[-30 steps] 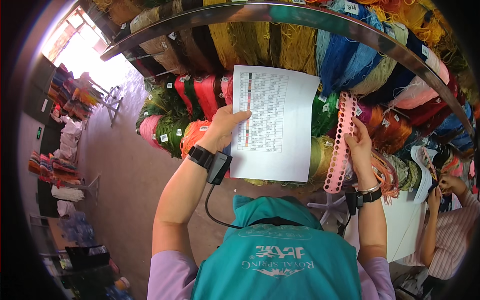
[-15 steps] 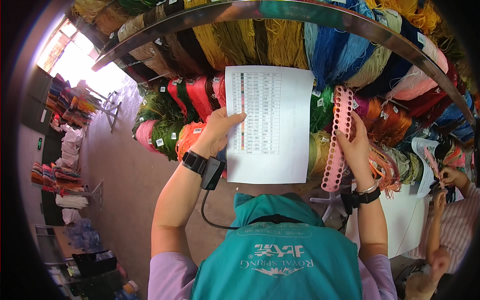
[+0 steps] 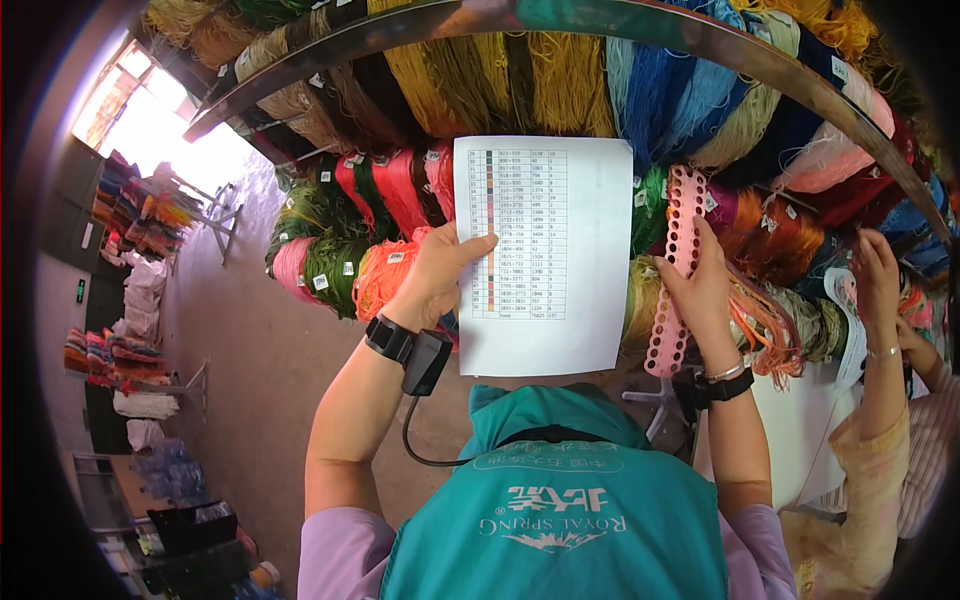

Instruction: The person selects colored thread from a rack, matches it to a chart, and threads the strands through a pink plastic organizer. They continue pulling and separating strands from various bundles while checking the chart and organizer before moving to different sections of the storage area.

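My left hand (image 3: 440, 272) pinches the left edge of a white printed sheet (image 3: 560, 345), thumb on the front. The sheet carries a table of rows with a strip of small colour swatches. To its right, my right hand (image 3: 702, 290) grips a long pink thread holder card (image 3: 683, 225) with rows of round holes down both edges. The card is held nearly upright, slightly tilted. Loose orange and pink threads (image 3: 765, 330) hang beside my right wrist; whether they are tied to the card I cannot tell.
Racks of tagged thread skeins (image 3: 570, 90) in many colours fill the far side, behind a curved metal rail (image 3: 440, 22). At right, a co-worker's raised arm (image 3: 880, 370) is close to a white table (image 3: 790, 440). More skeins (image 3: 115, 350) lie on stands at left.
The sheet has shifted slightly right and down. My right thumb has moved off the card's front toward its left edge. At right, a co-worker's arm has come up toward the skeins.
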{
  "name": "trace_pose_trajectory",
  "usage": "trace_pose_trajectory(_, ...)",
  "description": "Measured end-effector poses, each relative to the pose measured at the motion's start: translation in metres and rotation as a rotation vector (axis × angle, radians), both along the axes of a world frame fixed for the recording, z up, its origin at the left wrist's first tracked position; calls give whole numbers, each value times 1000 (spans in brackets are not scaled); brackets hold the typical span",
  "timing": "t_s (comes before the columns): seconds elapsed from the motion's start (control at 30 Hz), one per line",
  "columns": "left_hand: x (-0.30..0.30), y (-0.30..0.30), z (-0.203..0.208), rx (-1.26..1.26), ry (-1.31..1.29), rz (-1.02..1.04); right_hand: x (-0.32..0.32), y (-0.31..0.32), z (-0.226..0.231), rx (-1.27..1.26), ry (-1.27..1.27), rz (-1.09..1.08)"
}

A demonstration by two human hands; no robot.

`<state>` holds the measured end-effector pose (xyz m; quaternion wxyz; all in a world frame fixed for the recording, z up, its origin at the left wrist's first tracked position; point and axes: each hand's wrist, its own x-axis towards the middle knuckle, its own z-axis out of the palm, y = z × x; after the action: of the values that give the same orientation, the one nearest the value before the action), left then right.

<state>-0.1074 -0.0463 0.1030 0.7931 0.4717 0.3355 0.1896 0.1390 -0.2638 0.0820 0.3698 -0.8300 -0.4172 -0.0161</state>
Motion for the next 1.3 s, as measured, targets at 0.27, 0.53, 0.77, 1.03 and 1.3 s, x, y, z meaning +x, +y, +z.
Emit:
trace_pose_trajectory(0.27,-11,4,-3,23,-54,-34,-4,0,-6,32,25,-74)
trace_pose_trajectory(0.53,-33,10,4,31,-35,-39,-40,-8,12,123,20,-104)
trace_pose_trajectory(0.77,-52,18,3,11,-64,-55,-83,-7,22,203,35,-56)
trace_pose_trajectory(1.03,-58,23,-1,76,-79,0,-84,-11,16,174,-47,-72)
trace_pose_trajectory(1.3,-59,26,-5,130,-25,38,-68,-11,12,163,29,-68)
